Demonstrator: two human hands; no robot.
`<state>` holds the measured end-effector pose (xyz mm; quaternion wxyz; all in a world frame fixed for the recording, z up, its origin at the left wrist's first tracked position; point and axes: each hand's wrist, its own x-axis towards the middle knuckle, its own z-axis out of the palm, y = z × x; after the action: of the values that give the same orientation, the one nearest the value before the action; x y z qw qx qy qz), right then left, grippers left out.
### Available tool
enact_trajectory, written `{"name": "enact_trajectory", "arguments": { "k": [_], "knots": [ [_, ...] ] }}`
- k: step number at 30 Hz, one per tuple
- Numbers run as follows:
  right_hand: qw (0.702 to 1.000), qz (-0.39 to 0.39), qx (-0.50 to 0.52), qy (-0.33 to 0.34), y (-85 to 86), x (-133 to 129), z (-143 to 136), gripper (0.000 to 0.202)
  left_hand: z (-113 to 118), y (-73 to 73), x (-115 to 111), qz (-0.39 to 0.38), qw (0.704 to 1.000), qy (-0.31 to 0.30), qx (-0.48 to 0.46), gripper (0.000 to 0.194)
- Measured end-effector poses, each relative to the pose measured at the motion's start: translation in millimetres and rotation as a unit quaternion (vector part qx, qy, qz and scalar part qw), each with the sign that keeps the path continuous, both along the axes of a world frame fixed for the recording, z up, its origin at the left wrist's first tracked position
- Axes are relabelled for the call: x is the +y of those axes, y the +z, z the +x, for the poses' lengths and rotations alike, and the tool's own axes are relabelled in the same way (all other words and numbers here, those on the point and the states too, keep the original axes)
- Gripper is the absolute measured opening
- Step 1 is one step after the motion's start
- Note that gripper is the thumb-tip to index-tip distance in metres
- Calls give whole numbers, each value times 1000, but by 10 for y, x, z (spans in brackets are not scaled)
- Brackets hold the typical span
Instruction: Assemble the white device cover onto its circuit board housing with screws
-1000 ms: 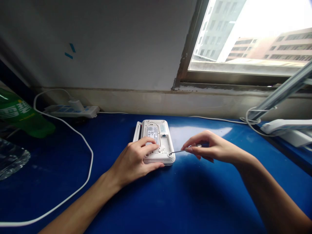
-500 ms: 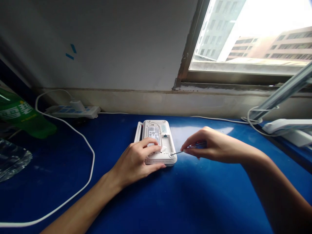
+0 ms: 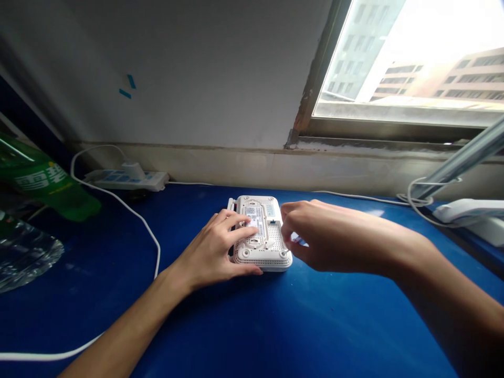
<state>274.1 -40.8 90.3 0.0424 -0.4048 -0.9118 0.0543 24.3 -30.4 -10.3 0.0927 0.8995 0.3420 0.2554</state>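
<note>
A white router (image 3: 264, 258) lies underside up on the blue table, its vented back, label and round corner recesses showing. My left hand (image 3: 214, 253) grips it from the left, with fingertips on the label and the thumb along the near edge. My right hand (image 3: 338, 236) is closed round a small screwdriver (image 3: 301, 240). Its tip is at the near right corner recess; most of the handle is hidden by my fingers. A small white flap (image 3: 269, 244) stands up from the router's back. Part of an antenna (image 3: 231, 202) shows along the far left side.
A green bottle (image 3: 59, 191) and a clear plastic bottle (image 3: 29, 254) lie at the left. A power strip (image 3: 153, 181) with a plug sits by the wall, and a white cable (image 3: 136, 214) loops over the blue table (image 3: 252, 325). A metal pole (image 3: 457, 163) stands at the right.
My right hand has moved left, closer to the router, and turned over the screwdriver. My left fingers have shifted left off the flap, uncovering the near left recess. The view has shifted slightly.
</note>
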Motion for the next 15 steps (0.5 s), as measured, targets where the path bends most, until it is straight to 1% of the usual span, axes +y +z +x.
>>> {"name": "enact_trajectory", "arguments": {
  "k": [3,7,8,10,12,14,15],
  "knots": [
    [1000,16,-5,22,-28,-66,-39,19,-4,-2,-1,-18,1000,-2,5,70],
    [996,4,84,11,-120,-102,48,30,8,5,-17,-28,1000,3,9,68],
    [994,-7,113,4,-167,-107,80,31,11,6,-21,-31,999,3,10,69],
    [986,-4,166,-15,-294,-119,144,35,16,4,-24,-34,999,4,10,69],
    [975,29,220,-26,-450,-137,197,41,17,-7,-20,-35,999,10,13,70],
    [957,69,280,-34,-599,-157,228,49,12,-23,-12,-35,999,17,16,72],
    [945,106,307,-31,-658,-166,233,50,9,-32,-6,-36,999,21,18,74]
  ]
}}
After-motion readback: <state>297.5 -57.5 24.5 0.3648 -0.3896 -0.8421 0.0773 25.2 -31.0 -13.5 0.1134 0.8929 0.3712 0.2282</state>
